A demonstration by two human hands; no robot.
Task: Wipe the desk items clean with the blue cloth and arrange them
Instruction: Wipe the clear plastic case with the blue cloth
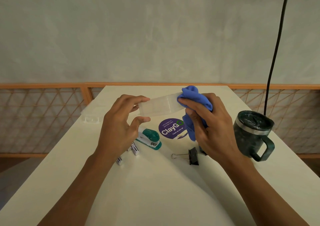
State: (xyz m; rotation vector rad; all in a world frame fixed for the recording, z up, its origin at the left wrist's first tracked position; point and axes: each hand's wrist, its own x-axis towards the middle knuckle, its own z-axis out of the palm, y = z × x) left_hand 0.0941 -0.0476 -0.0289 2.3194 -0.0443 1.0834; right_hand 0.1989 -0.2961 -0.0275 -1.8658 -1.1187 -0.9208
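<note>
My left hand (121, 127) holds one end of a clear plastic box (160, 106) between fingertips and thumb, above the white table (155, 191). My right hand (210, 125) grips the bunched blue cloth (194, 102) and presses it against the box's right end. Below them on the table lie a teal stapler (149, 139), a black binder clip (192, 156), and white marker pens (135, 149) partly hidden under my left wrist. A second dark clip peeks out beneath my right hand.
A dark green lidded mug (252, 135) stands at the right. A purple round sticker (171, 128) lies mid-table. Another clear plastic tray (91, 114) sits at the left edge. A black cable (275, 52) hangs at the back right. An orange lattice railing runs behind.
</note>
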